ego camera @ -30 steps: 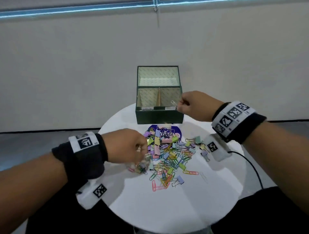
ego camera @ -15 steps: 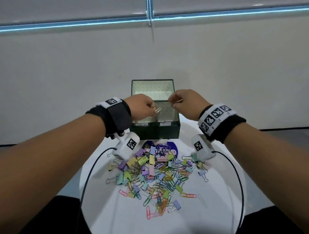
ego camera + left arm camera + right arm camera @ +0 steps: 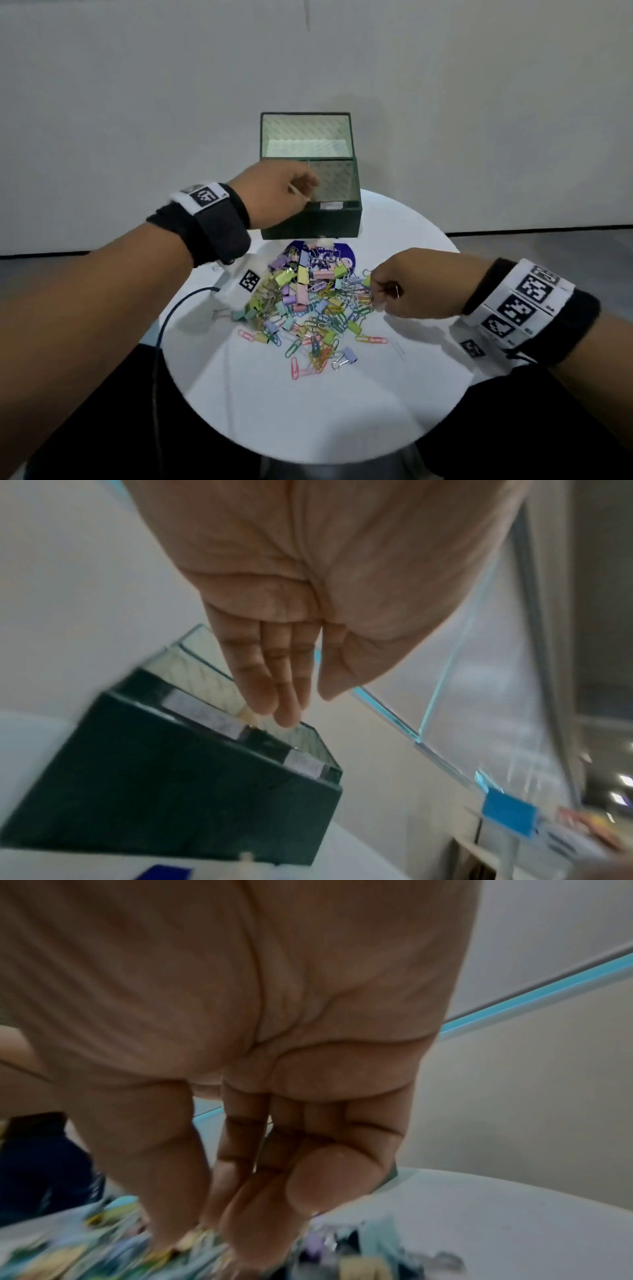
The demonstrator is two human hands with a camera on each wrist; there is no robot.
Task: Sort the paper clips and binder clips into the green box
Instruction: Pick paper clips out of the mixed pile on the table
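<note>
Sorting underway: left hand [image 3: 274,195] over the green box [image 3: 310,219], fingers straight, holding nothing visible. Right hand [image 3: 407,284] fingers down in the clip pile [image 3: 308,305] on the worktop [image 3: 308,404]; grasp unclear. Clips likely light, stiff, tangle-prone; pinch binder clips by the body, paper clips by a loop.

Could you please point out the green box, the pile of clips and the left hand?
green box [image 3: 318,222]: head view, dark front wall.
pile of clips [image 3: 308,308]: head view, middle of the heap.
left hand [image 3: 270,195]: head view, back of the hand.
</note>
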